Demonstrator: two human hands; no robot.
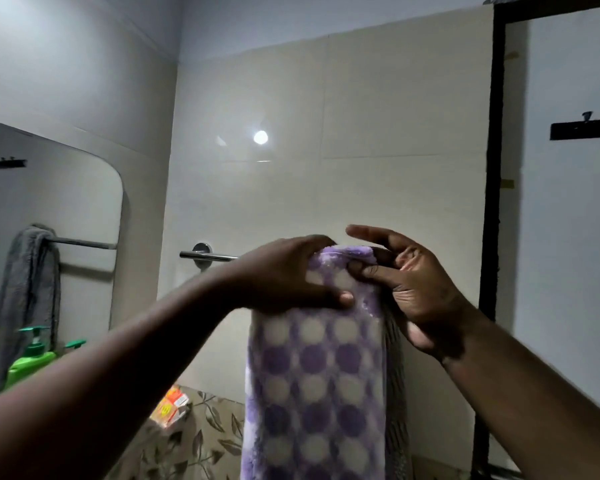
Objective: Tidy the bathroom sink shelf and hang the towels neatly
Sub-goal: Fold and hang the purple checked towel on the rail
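Observation:
A purple towel with white dots (314, 375) hangs folded over the chrome towel rail (208, 256) on the tiled wall, reaching down past the bottom of the view. My left hand (284, 275) lies across its top left, thumb pressed on the front. At the top right corner, my right hand (406, 282) pinches the towel's edge between thumb and fingers. A grey towel (394, 375) shows as a strip behind the purple one's right side.
A mirror (66, 202) on the left reflects a grey towel on a rail. Below it stand a green pump bottle (32, 362) and an orange box (172, 405) on a leaf-patterned surface. A black door frame (492, 202) rises at the right.

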